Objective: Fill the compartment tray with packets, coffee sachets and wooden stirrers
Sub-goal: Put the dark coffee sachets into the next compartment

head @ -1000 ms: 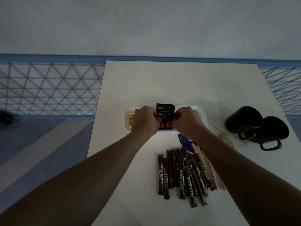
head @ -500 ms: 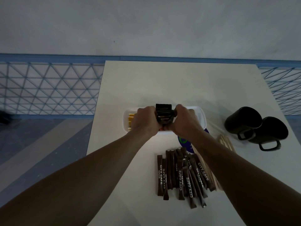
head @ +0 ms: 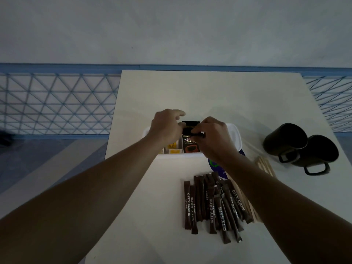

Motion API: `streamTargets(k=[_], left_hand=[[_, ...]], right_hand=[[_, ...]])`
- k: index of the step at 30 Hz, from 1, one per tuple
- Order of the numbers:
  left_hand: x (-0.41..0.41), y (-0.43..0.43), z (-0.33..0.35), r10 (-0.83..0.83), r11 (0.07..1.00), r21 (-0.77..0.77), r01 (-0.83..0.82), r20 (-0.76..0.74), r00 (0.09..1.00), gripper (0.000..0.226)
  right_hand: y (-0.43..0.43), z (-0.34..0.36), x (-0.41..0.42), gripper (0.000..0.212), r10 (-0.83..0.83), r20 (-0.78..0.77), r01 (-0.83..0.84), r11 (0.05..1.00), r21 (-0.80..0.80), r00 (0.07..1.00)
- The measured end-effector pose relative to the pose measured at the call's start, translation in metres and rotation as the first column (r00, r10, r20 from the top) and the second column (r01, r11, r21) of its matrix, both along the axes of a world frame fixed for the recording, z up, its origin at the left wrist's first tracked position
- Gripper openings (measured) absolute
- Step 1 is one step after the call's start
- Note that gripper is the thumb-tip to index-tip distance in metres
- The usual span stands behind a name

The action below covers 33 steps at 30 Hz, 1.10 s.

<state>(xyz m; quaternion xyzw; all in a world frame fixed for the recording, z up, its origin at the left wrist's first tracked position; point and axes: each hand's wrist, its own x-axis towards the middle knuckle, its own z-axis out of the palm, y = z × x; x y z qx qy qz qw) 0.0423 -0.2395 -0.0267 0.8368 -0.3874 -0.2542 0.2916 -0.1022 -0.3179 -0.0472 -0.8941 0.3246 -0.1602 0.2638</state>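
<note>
Head view: the right hand (head: 211,137) pinches the black coffee sachet (head: 190,144), which stands upright in the white tray (head: 234,133), in the compartment just right of the yellow packets (head: 173,148). The left hand (head: 165,127) is beside the sachet's left edge, fingers loosely spread, gripping nothing. Sugar sticks (head: 212,204) and stirrers (head: 265,165) lie on the table (head: 209,92), near two mugs (head: 285,140).

Coffee corner, plain room: white table (head: 209,96), black mugs (head: 284,140), sugar sachets (head: 211,205)
</note>
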Motion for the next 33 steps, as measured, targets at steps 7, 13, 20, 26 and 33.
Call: streamTargets(k=[7, 13, 20, 26, 33], left_hand=[[-0.005, -0.004, -0.008, 0.048, 0.997, -0.059, -0.051, -0.051, 0.998, 0.013], [-0.005, -0.008, -0.010, 0.082, 0.996, -0.032, -0.083, -0.014, 0.996, 0.009], [-0.007, -0.009, -0.010, 0.080, 0.996, -0.032, -0.080, 0.010, 0.997, 0.009], [-0.003, -0.006, -0.005, 0.015, 1.000, -0.023, -0.017, -0.058, 0.998, 0.023], [-0.004, -0.003, -0.007, -0.029, 0.999, 0.022, 0.030, -0.036, 0.999, 0.037]], right_hand=[[0.002, -0.001, -0.002, 0.032, 0.037, -0.008, -0.037, 0.999, 0.036, 0.999], [-0.001, -0.003, 0.000, 0.034, 0.062, -0.139, -0.052, 0.996, 0.075, 0.988], [0.000, -0.001, 0.009, 0.027, 0.073, -0.229, -0.066, 0.997, 0.040, 0.971], [-0.005, 0.007, 0.004, 0.020, 0.044, -0.096, -0.041, 0.999, 0.035, 0.994], [-0.013, 0.013, 0.004, 0.012, -0.027, -0.087, 0.031, 0.999, 0.038, 0.996]])
